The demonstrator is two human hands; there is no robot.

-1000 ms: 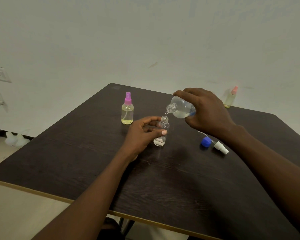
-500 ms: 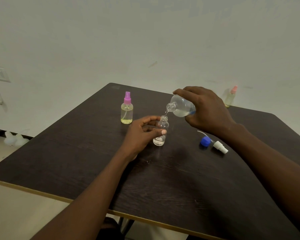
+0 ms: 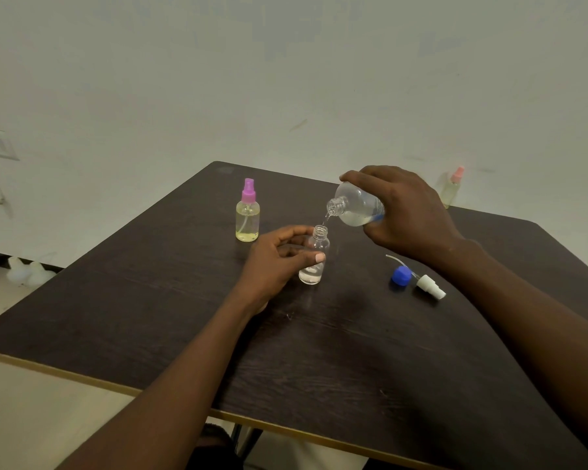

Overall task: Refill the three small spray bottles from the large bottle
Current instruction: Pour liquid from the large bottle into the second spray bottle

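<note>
On the dark table [image 3: 150,300], the right hand [image 3: 408,212] has curled fingers wrapped round the tilted large bottle [image 3: 355,206], mouth just above the uncapped small spray bottle [image 3: 320,244]. The left hand [image 3: 272,266] pinches that one upright, thumb and fingers curled. Thin stream, little inside: I'd tilt gently, aim dead centre, stop below the threads.

Three small spray bottles show, the purple-topped bottle [image 3: 247,218], the uncapped bottle [image 3: 319,240] and the pink-topped bottle [image 3: 453,188], plus one large bottle [image 3: 355,206], one blue cap [image 3: 401,275], one white spray head [image 3: 430,288], two hands, left hand [image 3: 275,264] and right hand [image 3: 411,215], and one counter [image 3: 150,300].
</note>
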